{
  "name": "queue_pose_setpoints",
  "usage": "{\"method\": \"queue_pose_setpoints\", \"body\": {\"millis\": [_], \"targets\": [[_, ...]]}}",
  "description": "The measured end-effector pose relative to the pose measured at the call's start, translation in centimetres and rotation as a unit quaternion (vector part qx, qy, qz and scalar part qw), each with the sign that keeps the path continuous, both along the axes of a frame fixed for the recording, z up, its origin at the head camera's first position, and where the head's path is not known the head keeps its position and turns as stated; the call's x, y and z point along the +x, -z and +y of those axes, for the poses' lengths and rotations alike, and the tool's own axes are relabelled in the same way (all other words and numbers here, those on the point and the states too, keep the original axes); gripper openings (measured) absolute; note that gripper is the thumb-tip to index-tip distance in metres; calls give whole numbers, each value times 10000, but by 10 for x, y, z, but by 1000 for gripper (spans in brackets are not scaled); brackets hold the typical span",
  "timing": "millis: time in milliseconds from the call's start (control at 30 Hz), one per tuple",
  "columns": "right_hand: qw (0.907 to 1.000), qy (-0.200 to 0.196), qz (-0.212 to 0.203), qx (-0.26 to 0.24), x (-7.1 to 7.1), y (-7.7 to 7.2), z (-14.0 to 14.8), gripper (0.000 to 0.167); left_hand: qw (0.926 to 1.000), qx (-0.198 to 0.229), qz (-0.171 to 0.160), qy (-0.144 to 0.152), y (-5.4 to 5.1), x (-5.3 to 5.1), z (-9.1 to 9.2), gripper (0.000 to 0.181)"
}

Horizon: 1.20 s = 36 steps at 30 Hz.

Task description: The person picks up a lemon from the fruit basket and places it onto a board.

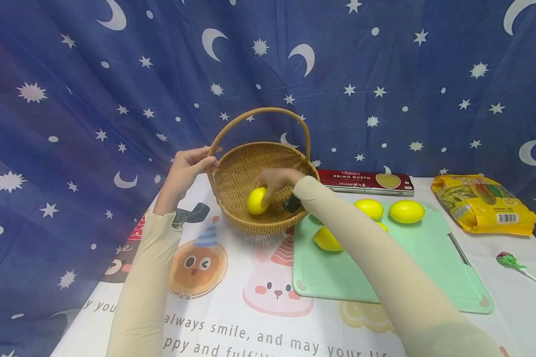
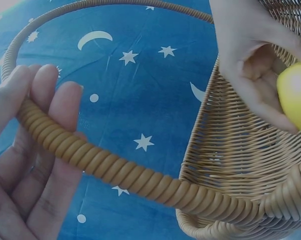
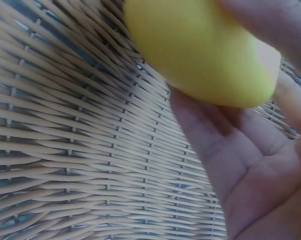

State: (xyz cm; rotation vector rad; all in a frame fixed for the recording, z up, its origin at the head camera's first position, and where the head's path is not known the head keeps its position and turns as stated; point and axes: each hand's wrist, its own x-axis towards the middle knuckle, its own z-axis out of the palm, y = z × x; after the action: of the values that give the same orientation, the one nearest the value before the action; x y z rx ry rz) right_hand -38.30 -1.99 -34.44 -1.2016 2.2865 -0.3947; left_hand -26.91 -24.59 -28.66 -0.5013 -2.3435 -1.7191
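A wicker basket with a tall arched handle stands on the table, tipped so its inside faces me. My left hand holds the left side of the handle, thumb on one side and fingers round the other. Inside the basket my right hand grips a yellow lemon between thumb and fingers. In the right wrist view the lemon is close to the woven wall. Several more lemons lie on a green cutting board, partly hidden by my right forearm.
Behind the board lies a dark red spaghetti pack. To the right are a yellow pasta bag and a lollipop. A blue curtain with moons and stars hangs behind the printed tablecloth.
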Motion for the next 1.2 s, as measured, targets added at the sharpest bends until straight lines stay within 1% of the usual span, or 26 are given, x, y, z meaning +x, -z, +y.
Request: {"method": "queue_pose_setpoints", "body": {"millis": [100,233,367,500,633,800,1033,1200], "targets": [[9990,94,-9,-442,0,-2,0,56,10000,-24,3,-50,1,0,-1,35],[9942,273,-36,-1037,-1,-4,0,51,10000,-38,1,-90,2,0,-2,36],[9878,525,-33,-1464,-3,-6,0,50,9999,-2,11,-125,2,0,-3,38],[9817,726,13,-1760,-6,-10,-1,49,9998,20,28,-210,4,0,-5,39],[9766,889,42,-1955,-4,-20,-1,50,9996,43,0,-265,4,0,-6,38],[9720,1028,38,-2111,0,-32,-1,53,9996,55,7,-266,4,1,-5,39],[9672,988,222,-2330,9,-52,3,54,9995,9,16,-323,5,2,-6,40],[9647,871,426,-2446,21,-64,7,55,9993,-22,-29,-380,5,3,-6,40]]}}
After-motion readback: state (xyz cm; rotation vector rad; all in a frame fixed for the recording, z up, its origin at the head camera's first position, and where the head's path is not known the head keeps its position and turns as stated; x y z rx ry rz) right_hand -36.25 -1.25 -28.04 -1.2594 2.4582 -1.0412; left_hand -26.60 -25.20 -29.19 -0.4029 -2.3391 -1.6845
